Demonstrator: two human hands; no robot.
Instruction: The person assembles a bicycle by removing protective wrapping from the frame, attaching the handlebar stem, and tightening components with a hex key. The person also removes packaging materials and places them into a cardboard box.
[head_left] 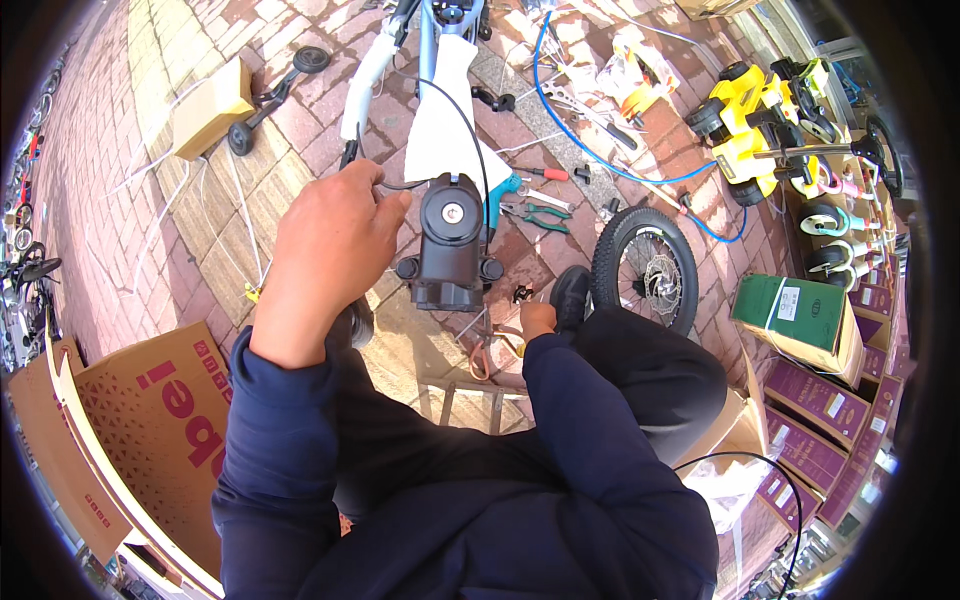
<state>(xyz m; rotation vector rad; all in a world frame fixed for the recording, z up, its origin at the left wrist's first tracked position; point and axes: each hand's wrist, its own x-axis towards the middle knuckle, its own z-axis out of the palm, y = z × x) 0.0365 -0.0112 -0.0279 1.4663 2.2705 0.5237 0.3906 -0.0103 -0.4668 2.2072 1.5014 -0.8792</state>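
Left hand point(335, 245) sits just left of the black boxy bike stem point(450, 245) — right hand point(537, 320) lower, below it. Spoked black wheel point(643, 267) off right, big printed cardboard box point(150, 420) at lower left.

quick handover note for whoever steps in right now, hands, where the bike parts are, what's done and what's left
Left hand: raised, closed over the bike's handlebar end beside the black stem block, where a black cable loops up.
Right hand: low by the knee, at a tan strap; grip hidden.
Parts: white-and-blue bike frame ahead; loose spoked wheel lying to the right; pliers and a red-handled tool on the brick paving.
Done: stem block sits on the frame.
Left: the wheel looks unfitted, the cable hangs loose.
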